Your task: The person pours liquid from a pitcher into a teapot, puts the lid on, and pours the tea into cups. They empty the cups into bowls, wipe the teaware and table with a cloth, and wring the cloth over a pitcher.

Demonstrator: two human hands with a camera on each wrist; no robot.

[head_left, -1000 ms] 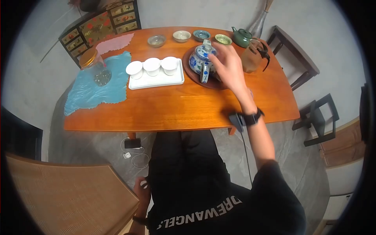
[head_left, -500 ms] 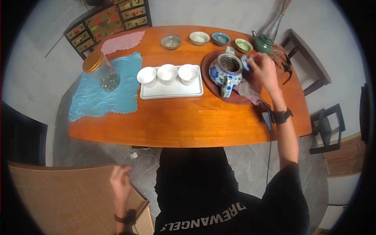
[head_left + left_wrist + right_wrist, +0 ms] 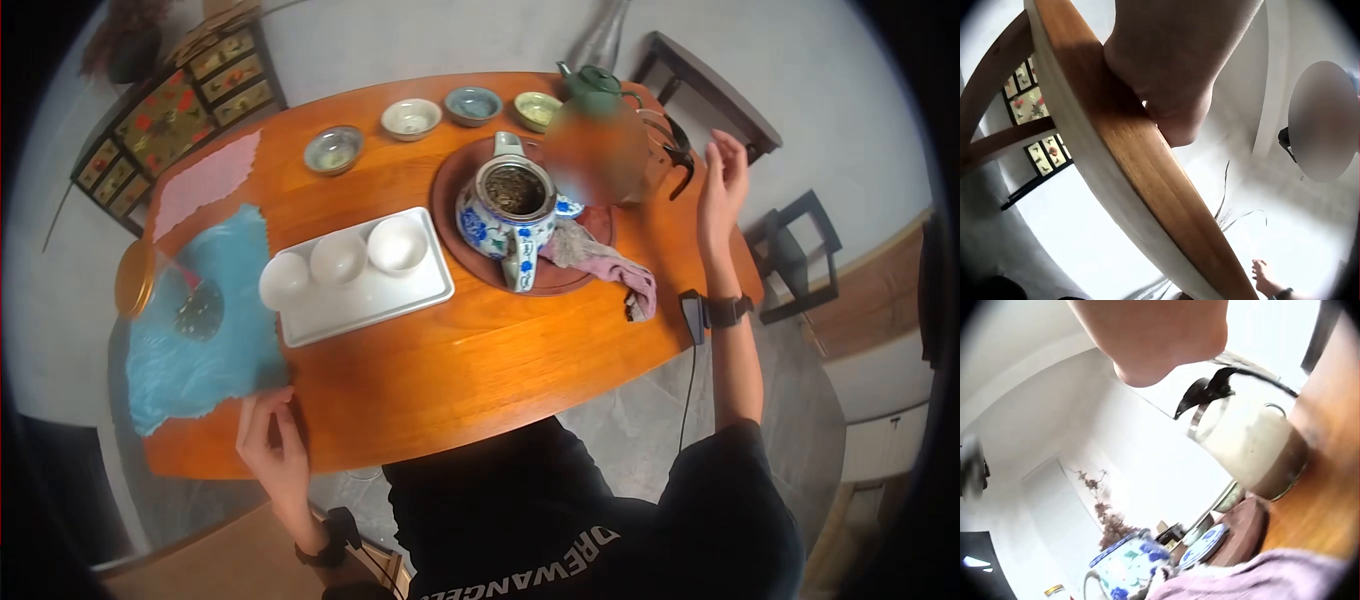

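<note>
My right hand (image 3: pixel 724 190) hangs over the table's right end, fingers loosely bent and nothing in them. Left of it, the blue-and-white teapot (image 3: pixel 483 228) stands uncovered on a round brown tray (image 3: pixel 447 200), dark tea leaves showing inside. The teapot lid (image 3: pixel 1205 547) lies on that tray in the right wrist view. A pinkish cloth (image 3: pixel 615 268) is bunched beside the pot. My left hand (image 3: pixel 272 445) is at the table's front left edge, empty with relaxed fingers, close to the blue cloth (image 3: pixel 235 370).
Three white cups (image 3: pixel 397 246) stand on a white tray (image 3: pixel 370 312). A gold-lidded jar (image 3: pixel 134 278) is on the blue cloth. Several small bowls (image 3: pixel 411 119) line the back, near a green teapot (image 3: pixel 597 86). A glass pitcher (image 3: pixel 1244 447) stands at the right.
My right hand has lifted the lid off the teapot, put it down on the brown tray and drawn away rightward. My left hand has risen from beside my lap to the table edge.
</note>
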